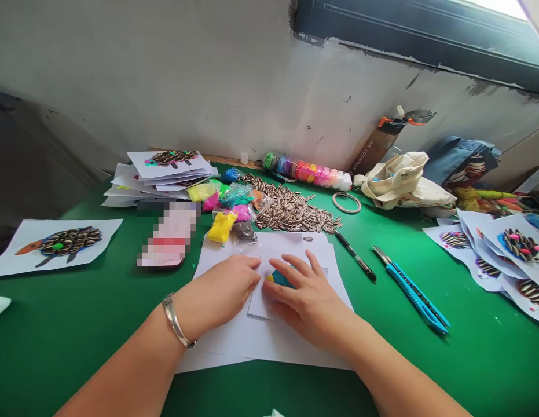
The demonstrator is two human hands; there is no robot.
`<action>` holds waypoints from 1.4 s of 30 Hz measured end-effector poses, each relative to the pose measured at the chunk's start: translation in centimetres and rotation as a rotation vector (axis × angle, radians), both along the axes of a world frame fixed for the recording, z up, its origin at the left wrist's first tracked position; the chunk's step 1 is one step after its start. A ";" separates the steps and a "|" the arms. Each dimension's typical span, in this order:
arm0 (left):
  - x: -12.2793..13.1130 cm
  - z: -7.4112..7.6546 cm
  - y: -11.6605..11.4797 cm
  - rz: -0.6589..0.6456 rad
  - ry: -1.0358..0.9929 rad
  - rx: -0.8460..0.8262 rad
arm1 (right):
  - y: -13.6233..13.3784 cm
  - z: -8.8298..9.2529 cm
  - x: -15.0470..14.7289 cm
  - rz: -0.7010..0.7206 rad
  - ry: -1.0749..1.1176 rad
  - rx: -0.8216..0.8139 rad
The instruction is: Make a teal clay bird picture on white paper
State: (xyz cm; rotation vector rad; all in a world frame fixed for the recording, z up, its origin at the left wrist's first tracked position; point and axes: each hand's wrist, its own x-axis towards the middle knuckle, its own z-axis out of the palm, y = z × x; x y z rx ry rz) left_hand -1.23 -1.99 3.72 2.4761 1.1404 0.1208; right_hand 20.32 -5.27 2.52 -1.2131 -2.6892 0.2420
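Blue pc (281, 279) on card (257, 304), yellow tip (270, 278) facing card's L edge, long axis part-hidden; R hand (311, 301) grip wide, L hand (223, 289) can't tell.

At the far right, a brown bottle (373, 147) stands near the wall (165, 75), left of a cream cloth bag (397, 180) and a blue bag (445, 159).

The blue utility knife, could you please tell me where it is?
In the head view, the utility knife lies on the green table, right of the right hand, with the black pen just to its left.
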 end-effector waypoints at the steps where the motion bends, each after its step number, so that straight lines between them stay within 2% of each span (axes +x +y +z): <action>1: 0.0 0.1 0.0 -0.008 0.004 -0.010 | 0.0 0.1 0.3 -0.004 0.003 -0.006; 5: 0.1 0.3 -0.1 -0.020 0.008 -0.027 | 0.1 0.3 0.8 0.011 -0.018 -0.028; 13: 0.3 -0.4 -0.5 -0.036 0.010 0.018 | -0.2 0.4 0.2 0.022 -0.069 -0.050; 23: 0.6 0.0 -0.6 -0.024 0.069 -0.007 | 0.0 0.7 0.9 0.032 -0.138 -0.091; 42: 0.8 -0.5 -0.9 -0.011 0.062 0.035 | 0.8 0.1 1.3 0.000 -0.036 -0.114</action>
